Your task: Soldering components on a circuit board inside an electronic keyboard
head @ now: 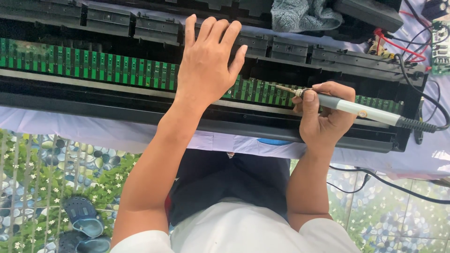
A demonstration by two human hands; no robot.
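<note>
Head view: hands worked over an opened black case (140,107).
Left hand (206,61): open, flat, steadying the case.
Right hand (323,115): gripped a soldering iron (356,108), tip on the green circuit strip (117,68) near the tabletop's (93,131) front edge.

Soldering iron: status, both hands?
Right hand grips soldering iron, tip on the green circuit board. Left hand flat on the black casing. Nothing blocking the tip.

Floor (51,164) below me: tiles printed with pebbles, green leaves and small white flowers. A pair of dark blue sandals (84,225) lies at lower left. Pale lilac cloth (70,129) drapes the tabletop edge. Black cable (398,187) trails across the tiles at right. Even daylight.
</note>
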